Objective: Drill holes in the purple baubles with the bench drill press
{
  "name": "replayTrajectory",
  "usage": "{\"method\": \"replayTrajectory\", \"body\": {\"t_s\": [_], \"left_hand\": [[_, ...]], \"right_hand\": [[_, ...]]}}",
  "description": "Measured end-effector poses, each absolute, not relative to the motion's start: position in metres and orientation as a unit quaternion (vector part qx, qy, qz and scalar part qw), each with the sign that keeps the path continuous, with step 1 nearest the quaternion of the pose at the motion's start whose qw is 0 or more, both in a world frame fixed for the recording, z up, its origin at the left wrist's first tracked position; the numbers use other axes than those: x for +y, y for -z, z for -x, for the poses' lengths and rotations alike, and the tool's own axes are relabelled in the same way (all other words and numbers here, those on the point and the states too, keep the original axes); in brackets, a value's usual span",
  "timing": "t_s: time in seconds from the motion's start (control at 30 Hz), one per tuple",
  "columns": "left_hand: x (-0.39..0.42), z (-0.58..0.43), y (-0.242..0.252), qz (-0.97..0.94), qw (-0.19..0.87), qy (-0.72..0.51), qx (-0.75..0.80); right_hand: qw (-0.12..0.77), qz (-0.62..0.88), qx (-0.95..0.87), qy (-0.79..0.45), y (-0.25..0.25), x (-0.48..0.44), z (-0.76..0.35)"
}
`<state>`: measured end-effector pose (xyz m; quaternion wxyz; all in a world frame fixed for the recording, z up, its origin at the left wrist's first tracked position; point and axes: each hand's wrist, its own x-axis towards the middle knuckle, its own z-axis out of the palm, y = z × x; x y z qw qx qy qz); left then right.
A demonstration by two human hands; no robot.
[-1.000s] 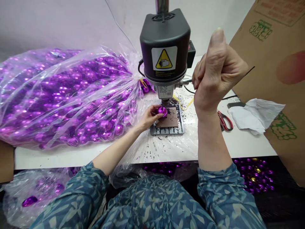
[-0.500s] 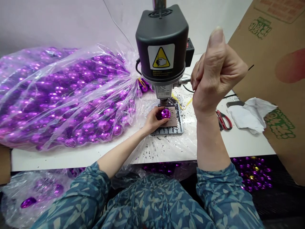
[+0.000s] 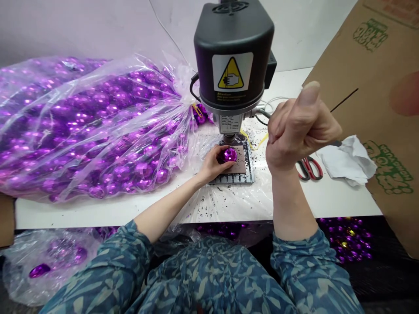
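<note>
A shiny purple ball (image 3: 230, 154) rests on a small flat board (image 3: 241, 165) on the slotted metal base (image 3: 250, 174) of a black drill press (image 3: 234, 48). My left hand (image 3: 214, 163) holds the ball between thumb and fingers, directly under the chuck (image 3: 229, 138). Whether the drill bit touches the ball, I cannot tell. At the press's right side, my right hand (image 3: 299, 128) is closed in a fist around the feed lever, whose grip my fingers hide. A metal arm (image 3: 258, 110) runs from the press toward that fist.
A large clear bag (image 3: 98, 131) of purple balls fills the table's left. Dark shavings lie around the base. Scissors (image 3: 310, 168) and crumpled white paper (image 3: 348, 161) lie on the right, beside a tall cardboard box (image 3: 386, 131). More balls (image 3: 348, 237) sit below the table edge.
My right fist has come down with the lever. My left hand still holds the ball under the chuck. The camera view has shifted slightly.
</note>
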<state>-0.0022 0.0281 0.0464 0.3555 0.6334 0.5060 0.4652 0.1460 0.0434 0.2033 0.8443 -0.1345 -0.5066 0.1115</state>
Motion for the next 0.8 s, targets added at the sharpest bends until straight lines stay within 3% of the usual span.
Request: {"method": "replayTrajectory", "body": {"t_s": [0.53, 0.8], "left_hand": [[0.027, 0.002, -0.049, -0.648, 0.331, -0.458, 0.511], [0.028, -0.003, -0.049, -0.621, 0.344, -0.467, 0.528]], "right_hand": [[0.836, 0.047, -0.546, -0.019, -0.157, 0.053, -0.154], [0.828, 0.187, -0.516, -0.114, -0.228, 0.048, -0.143]]}}
